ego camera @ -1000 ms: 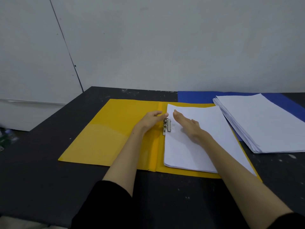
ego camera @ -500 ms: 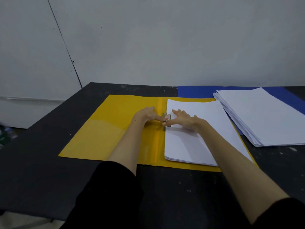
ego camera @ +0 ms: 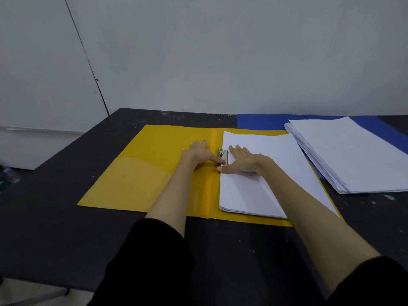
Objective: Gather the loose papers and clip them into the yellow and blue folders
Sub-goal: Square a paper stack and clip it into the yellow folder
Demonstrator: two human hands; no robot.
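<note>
The small metal spring clip (ego camera: 222, 157) is pressed by the thumb of the left hand (ego camera: 198, 151) and the thumb of the flat, spread right hand (ego camera: 242, 161); nothing is gripped. Right of the clip, a thin white paper stack (ego camera: 265, 173) lies in the open yellow plastic folder (ego camera: 143, 173): light, floppy, slippery, best pinned flat near its clipped edge. Further right, a thicker loose paper pile (ego camera: 353, 155) is carried by the blue folder (ego camera: 260, 122) on the black counter (ego camera: 55, 217).

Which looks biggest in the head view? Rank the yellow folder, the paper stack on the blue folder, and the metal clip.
1. yellow folder, lying open
2. paper stack on the blue folder; it lies farther back, so the gap is unsure
3. metal clip, clearly smallest
</note>
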